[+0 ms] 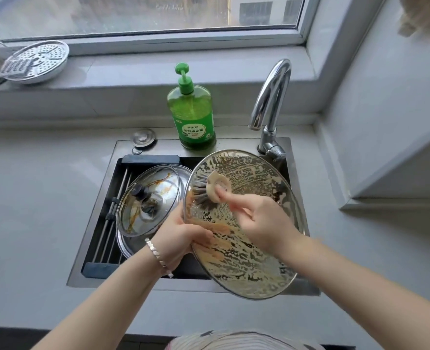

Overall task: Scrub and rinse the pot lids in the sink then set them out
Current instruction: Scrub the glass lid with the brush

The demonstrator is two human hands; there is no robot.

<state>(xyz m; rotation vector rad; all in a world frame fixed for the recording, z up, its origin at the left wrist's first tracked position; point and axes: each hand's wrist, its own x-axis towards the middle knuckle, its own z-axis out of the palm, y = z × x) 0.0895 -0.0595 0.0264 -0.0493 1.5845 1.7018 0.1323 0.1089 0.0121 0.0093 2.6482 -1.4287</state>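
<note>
- Progress: I read this as mid-scrub on lid no. 1. The big glass lid is held tilted over the right half of the sink. It's streaked w/ suds, w/ brown grease near its left edge.
- L hand grips that lid's left rim, fingers curled round the edge.
- R hand is wrapped round a round dish brush, bristles pressed on the lid's upper-left part.
- Left on this lid, my guess: finish scrub, then rinse. I see no water from the tap at the sink's back-right corner.
- Small glass lid lies in the sink's left half, knob up, w/ brown sauce smears and no suds, so it looks untouched. It sits on a steel rim; pot or another lid, can't tell.
- No lid set out yet, as far as I see.
- Slatted rack spans the sink's left side under them.
- Green soap bottle stands on the sink's back rim, w/ a metal plug cap to its left.
- Grey counter wraps round the sink. The sill behind it holds a perforated steamer plate, far back-left of the sink, w/ the window above.
</note>
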